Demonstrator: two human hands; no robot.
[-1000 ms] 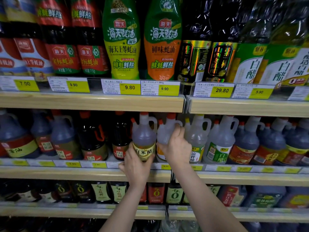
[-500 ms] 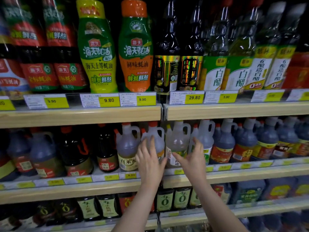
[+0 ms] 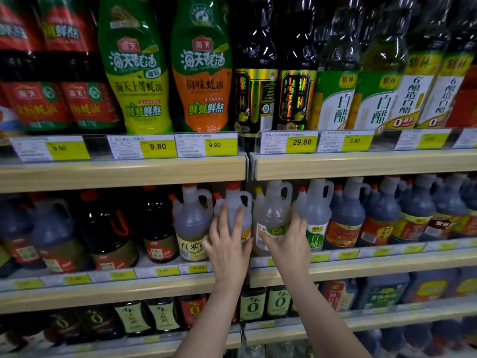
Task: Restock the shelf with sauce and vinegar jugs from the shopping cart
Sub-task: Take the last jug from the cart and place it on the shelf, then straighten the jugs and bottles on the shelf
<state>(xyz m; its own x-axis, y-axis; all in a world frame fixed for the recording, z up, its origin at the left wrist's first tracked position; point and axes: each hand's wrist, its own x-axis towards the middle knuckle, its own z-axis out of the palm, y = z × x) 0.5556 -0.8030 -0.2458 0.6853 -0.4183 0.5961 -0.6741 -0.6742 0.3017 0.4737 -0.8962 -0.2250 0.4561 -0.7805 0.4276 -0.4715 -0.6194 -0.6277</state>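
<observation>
On the middle shelf (image 3: 103,295) stands a row of handled jugs. My left hand (image 3: 228,245) lies flat, fingers spread, against a clear jug with an orange cap (image 3: 233,200). To its left is a clear jug with a yellow label (image 3: 192,223). My right hand (image 3: 289,242) wraps the lower front of a pale vinegar jug with a green label (image 3: 272,213), its fingertips reaching between it and the neighbouring white vinegar jug (image 3: 317,215). All jugs stand upright. The shopping cart is not in view.
Dark vinegar jugs (image 3: 348,218) fill the shelf to the right, dark soy jugs (image 3: 103,228) to the left. The upper shelf (image 3: 129,174) hangs close over the jug caps and carries tall oyster sauce bottles (image 3: 136,73). Small bottles (image 3: 253,306) line the lower shelf.
Both hands let go of the jugs and drew back open, then reached in again; now the left hand presses one clear jug and the right hand clasps the one beside it. The view shifted left.
</observation>
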